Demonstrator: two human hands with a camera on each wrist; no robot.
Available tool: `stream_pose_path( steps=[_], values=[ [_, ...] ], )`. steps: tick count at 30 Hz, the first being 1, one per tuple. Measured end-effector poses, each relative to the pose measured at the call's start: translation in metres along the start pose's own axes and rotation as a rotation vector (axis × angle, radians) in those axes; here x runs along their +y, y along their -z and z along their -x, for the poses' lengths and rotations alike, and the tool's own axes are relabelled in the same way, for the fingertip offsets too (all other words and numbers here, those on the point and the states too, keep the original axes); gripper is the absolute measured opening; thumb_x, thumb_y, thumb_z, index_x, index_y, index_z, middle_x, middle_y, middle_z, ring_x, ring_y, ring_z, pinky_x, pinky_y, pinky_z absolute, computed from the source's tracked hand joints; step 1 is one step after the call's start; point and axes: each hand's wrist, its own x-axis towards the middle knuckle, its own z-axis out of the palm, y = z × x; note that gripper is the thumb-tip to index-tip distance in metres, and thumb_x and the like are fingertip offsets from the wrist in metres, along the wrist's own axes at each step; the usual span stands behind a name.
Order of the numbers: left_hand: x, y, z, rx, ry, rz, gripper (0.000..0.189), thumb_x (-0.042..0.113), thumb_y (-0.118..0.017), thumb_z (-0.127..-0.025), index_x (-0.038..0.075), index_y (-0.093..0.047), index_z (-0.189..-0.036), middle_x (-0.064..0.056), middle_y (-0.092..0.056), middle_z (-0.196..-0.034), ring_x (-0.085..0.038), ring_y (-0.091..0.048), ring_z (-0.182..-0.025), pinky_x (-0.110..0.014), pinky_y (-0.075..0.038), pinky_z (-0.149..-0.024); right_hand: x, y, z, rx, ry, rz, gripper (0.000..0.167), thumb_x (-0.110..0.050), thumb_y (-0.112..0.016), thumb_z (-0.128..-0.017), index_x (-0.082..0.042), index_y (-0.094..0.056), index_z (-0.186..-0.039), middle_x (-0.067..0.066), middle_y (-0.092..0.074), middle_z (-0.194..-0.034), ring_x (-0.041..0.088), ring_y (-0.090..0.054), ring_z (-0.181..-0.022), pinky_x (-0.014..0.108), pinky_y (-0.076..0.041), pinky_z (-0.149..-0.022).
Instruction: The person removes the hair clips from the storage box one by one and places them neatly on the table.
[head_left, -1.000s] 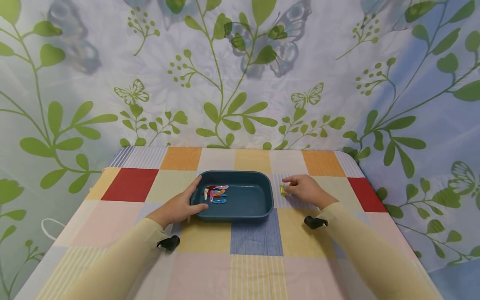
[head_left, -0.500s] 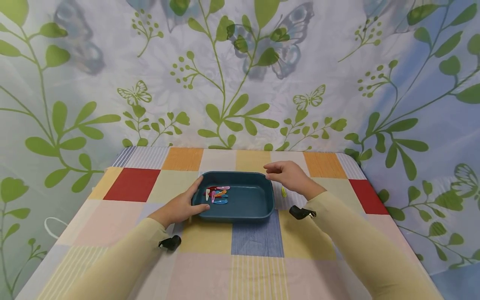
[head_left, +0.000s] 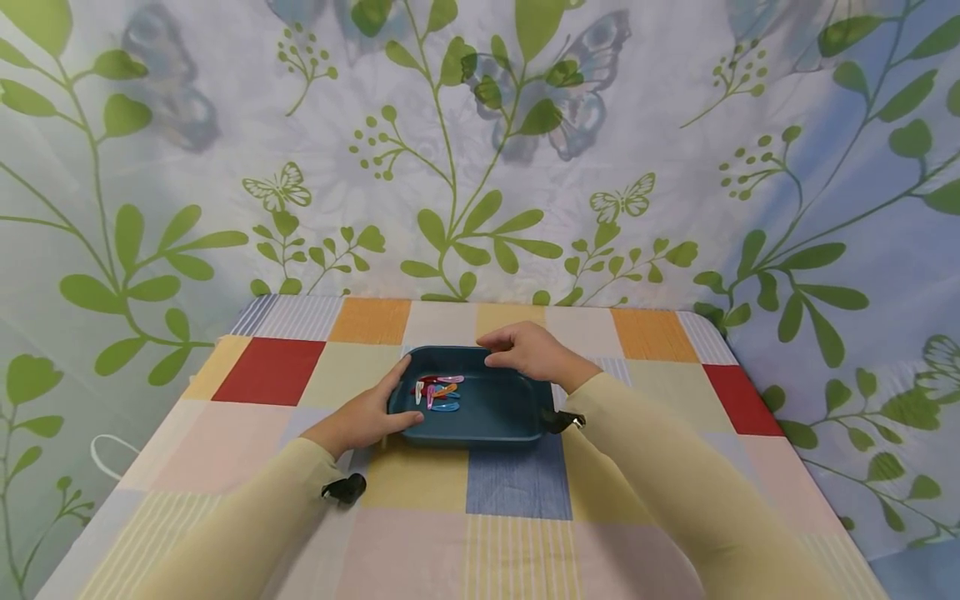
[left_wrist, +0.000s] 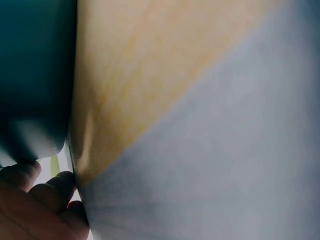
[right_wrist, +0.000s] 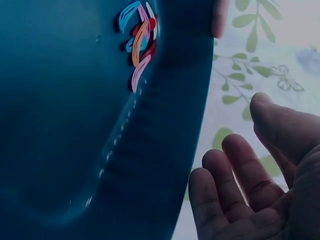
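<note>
A dark teal rectangular tray sits on the table. Several snap hair clips in blue, pink, orange, red and white lie bunched at its left end; the right wrist view shows the orange clip closely. My left hand grips the tray's left end, thumb over the front rim and fingers along the outer left side. Over the tray's back right part is my right hand, thumb and index finger close together. The thumb hides the index fingertip in the right wrist view, so I cannot tell whether a clip is pinched there.
A patchwork-patterned cloth covers the table. Behind it hangs a curtain printed with leaves and butterflies. A white cord loop shows at the table's left edge.
My right hand has moved left from the yellow-green clips beside the tray to above the tray. The clip left on the cloth is now hidden by my right arm. The left hand stays put.
</note>
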Motion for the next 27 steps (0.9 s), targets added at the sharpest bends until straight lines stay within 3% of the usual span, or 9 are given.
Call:
stream_pose_path(
  steps=[5, 10, 20, 27],
  values=[
    [0.001, 0.002, 0.001, -0.003, 0.000, 0.002, 0.106, 0.054, -0.074, -0.094, 0.036, -0.003, -0.170, -0.013, -0.023, -0.175, -0.043, -0.033, -0.155, -0.069, -0.031, -0.122, -0.004, -0.011, -0.013, -0.046, 0.002, 0.034, 0.041, -0.019, -0.072, -0.101, -0.008, -0.069, -0.140, 0.015, -0.072, -0.135, 0.028, -0.069, -0.123, 0.044, -0.058, -0.101],
    [0.002, 0.003, 0.000, -0.008, 0.001, -0.002, 0.106, 0.056, -0.073, -0.093, 0.036, -0.003, -0.170, -0.013, -0.024, -0.175, -0.043, -0.035, -0.155, -0.069, -0.031, -0.122, -0.009, -0.022, -0.024, -0.086, 0.000, 0.081, 0.040, -0.017, -0.072, -0.101, -0.008, -0.069, -0.140, 0.012, -0.072, -0.137, 0.027, -0.069, -0.124, 0.042, -0.057, -0.104],
    [0.000, 0.002, -0.003, -0.014, 0.009, -0.014, 0.107, 0.057, -0.073, -0.093, 0.035, -0.003, -0.170, -0.014, -0.025, -0.175, -0.042, -0.037, -0.153, -0.069, -0.035, -0.120, -0.007, -0.048, -0.040, -0.199, 0.041, 0.247, 0.035, -0.016, -0.073, -0.100, -0.014, -0.074, -0.134, 0.003, -0.075, -0.131, 0.017, -0.072, -0.112, 0.035, -0.059, -0.097],
    [-0.001, 0.001, -0.002, -0.005, -0.022, -0.024, 0.105, 0.056, -0.072, -0.094, 0.035, -0.004, -0.171, -0.014, -0.025, -0.174, -0.042, -0.038, -0.153, -0.067, -0.034, -0.121, 0.000, -0.062, -0.048, -0.250, 0.034, 0.316, 0.031, -0.017, -0.074, -0.099, -0.020, -0.077, -0.130, 0.001, -0.075, -0.130, 0.017, -0.067, -0.116, 0.040, -0.054, -0.105]
  ],
)
